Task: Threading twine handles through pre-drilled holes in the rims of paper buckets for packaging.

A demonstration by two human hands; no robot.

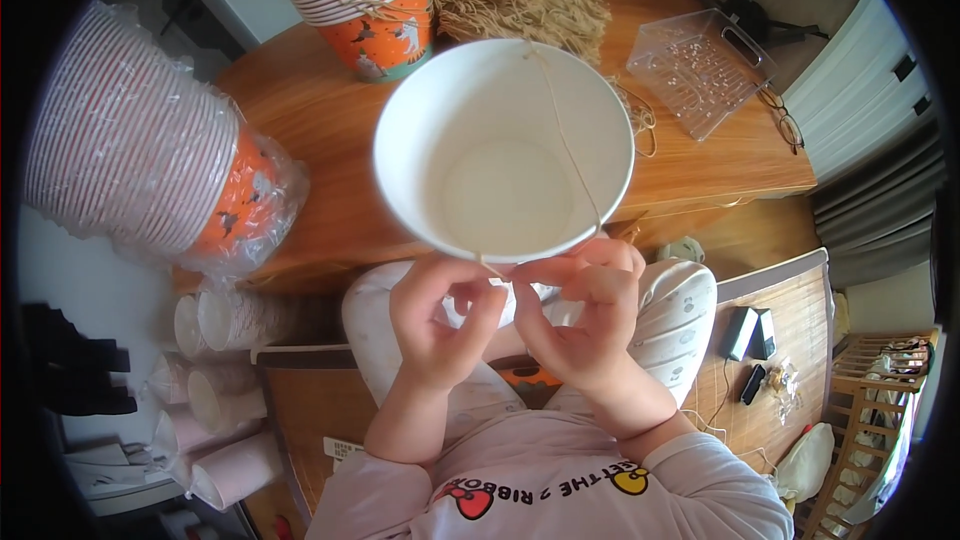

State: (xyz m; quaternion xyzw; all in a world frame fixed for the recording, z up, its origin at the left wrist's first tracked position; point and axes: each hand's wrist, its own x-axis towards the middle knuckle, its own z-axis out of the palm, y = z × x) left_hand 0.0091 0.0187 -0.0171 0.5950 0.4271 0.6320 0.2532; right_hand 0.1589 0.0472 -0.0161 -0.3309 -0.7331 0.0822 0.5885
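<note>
A large paper bucket [450, 110], white inside, stands tilted in front of me with its mouth facing up. From its far rim a thin tan cord [568, 145] crosses the opening and runs down the right side to the near rim. Just outside that near rim, my left hand [440, 315] pinches a short end of cord that comes from the rim. My right hand [585, 310] is closed in a pinch right beside it, its fingertips meeting the left ones at the cord. The exact grip is partly hidden by my fingers.
On the wooden table [330, 170] are stacked orange-patterned buckets with cords [375, 35], a heap of tan cords [520, 5], a transparent box of small pieces [700, 70] and eyeglasses [790, 128]. A plastic-wrapped bucket stack [150, 140] stands left. Pinkish rolls [235, 470] lie lower left.
</note>
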